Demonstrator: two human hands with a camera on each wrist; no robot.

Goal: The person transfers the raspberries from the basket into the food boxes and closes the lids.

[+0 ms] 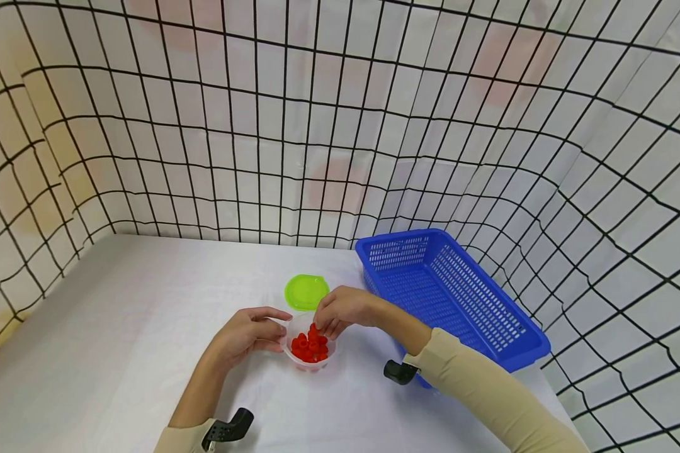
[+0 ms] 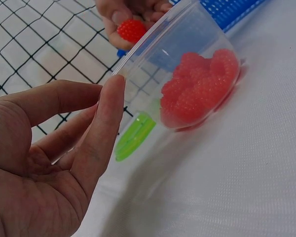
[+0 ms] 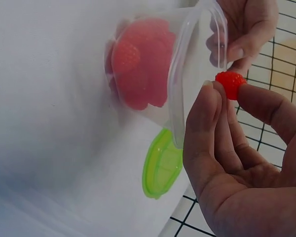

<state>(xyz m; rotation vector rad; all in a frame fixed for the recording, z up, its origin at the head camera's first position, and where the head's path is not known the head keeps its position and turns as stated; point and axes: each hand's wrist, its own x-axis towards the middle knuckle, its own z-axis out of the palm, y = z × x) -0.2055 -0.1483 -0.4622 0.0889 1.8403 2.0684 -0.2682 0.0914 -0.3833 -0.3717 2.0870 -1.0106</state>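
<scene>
A clear plastic container (image 1: 296,323) stands on the white table, with several red raspberries (image 1: 308,350) piled in its bottom. My left hand (image 1: 252,331) is at its left side, thumb and fingertips pinching the rim, as the left wrist view shows. Over the container's right side, my right hand (image 1: 344,308) holds one raspberry (image 3: 231,85) between thumb and fingertips. That berry is just above the rim, apart from the pile. Just behind the container lies a light green lid (image 1: 306,292), flat on the table.
A blue perforated plastic basket (image 1: 490,270) stands to the right, partly behind my right forearm. Black wire mesh (image 1: 283,119) in front of white sheeting encloses the back and sides. The white table surface (image 1: 119,327) stretches to the left.
</scene>
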